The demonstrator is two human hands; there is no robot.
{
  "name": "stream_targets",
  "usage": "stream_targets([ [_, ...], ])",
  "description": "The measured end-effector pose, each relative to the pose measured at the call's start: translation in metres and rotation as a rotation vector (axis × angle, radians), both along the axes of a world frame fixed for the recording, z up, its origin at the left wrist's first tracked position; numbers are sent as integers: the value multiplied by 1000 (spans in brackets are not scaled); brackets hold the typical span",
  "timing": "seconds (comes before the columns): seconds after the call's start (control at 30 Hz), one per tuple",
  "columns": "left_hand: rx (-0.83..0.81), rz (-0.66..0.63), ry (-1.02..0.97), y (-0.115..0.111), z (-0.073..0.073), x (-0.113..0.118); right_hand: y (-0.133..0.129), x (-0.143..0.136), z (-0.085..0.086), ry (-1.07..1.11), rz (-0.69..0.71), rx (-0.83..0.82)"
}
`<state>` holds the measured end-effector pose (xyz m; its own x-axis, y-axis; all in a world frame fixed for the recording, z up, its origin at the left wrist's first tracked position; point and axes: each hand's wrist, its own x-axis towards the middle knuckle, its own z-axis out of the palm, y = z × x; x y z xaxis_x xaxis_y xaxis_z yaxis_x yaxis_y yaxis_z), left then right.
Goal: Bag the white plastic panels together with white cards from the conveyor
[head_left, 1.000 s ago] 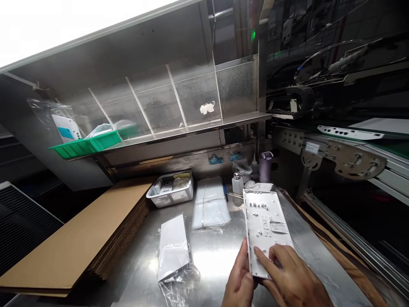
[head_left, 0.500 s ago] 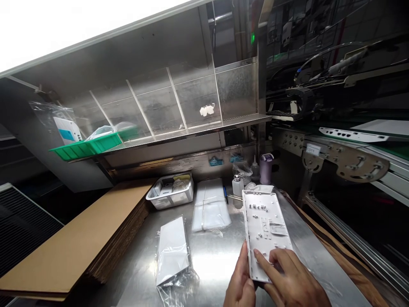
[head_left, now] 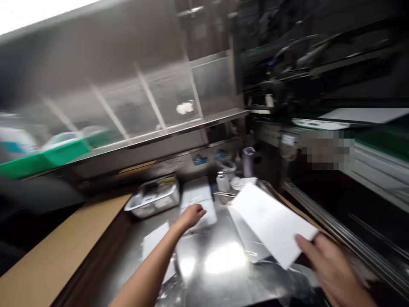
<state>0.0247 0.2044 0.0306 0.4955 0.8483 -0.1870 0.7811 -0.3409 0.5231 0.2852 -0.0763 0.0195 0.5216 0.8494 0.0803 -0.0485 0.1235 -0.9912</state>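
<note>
In my right hand (head_left: 332, 264) is a white plastic housing panel (head_left: 275, 224), gripped at its near right end with the thumb on top. Its smooth face is up, and it is tilted over the right side of the metal table. My left hand (head_left: 193, 215) is over a bundle of clear plastic bags (head_left: 198, 189), fingers curled together. Whether a bag is between them cannot be made out. Beneath the panel, a clear plastic bag (head_left: 255, 251) partly shows. Another white panel in a clear bag (head_left: 155, 241) lies to the left, partly behind my left forearm.
A grey tray (head_left: 153, 207) with small items stands at the back, beside stacked cardboard (head_left: 64, 238). Behind are a white pump bottle (head_left: 223, 182) and a purple container (head_left: 248, 162). A shelf with a green tray (head_left: 60, 155) overhangs. To the right runs a conveyor (head_left: 380, 157).
The panel has turned from its ribbed inside to its smooth face. My left hand has let go of it and moved left to the bags. My right hand has moved right with it.
</note>
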Motion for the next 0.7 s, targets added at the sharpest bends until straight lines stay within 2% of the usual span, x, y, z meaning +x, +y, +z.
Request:
stream_targets([
  [0.03, 14, -1, 74, 11, -12, 0, 1, -7, 5, 77, 5, -10],
  [0.13, 30, -55, 252, 37, -44, 2, 8, -16, 14, 119, -11, 25],
  [0.27, 36, -184, 337, 61, -71, 3, 9, -12, 12, 124, 21, 85],
  [0.5, 34, -217, 380, 75, -89, -5, 8, -16, 12, 137, 48, 103],
  [0.7, 45, -193, 405, 73, -90, -6, 8, -15, 14, 132, 54, 103],
])
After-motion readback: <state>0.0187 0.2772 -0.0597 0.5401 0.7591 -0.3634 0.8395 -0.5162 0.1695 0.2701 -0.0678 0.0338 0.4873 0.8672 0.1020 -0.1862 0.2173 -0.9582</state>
